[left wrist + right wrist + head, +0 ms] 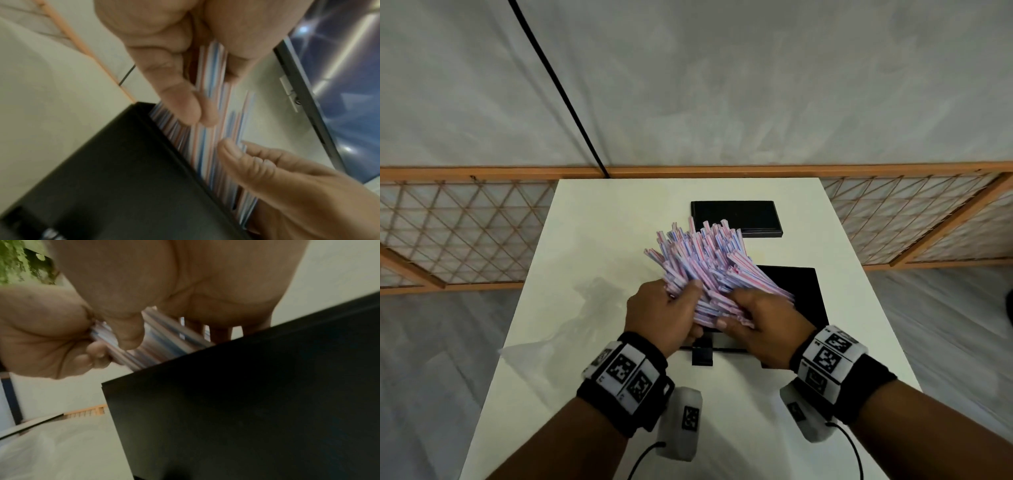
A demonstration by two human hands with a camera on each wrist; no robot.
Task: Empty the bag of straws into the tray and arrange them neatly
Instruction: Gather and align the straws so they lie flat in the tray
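My left hand [666, 313] grips the near ends of the straws [709, 260]; their long axis fans away from me over the black tray [804, 291]. My right hand [753, 320] clasps the same bundle, nearer the tray.

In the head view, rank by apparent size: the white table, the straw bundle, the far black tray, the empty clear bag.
1. White table, clearly largest.
2. Straw bundle.
3. Far black tray and empty clear bag: unsure; the tray is partly hidden by straws, the bag's outline faint.
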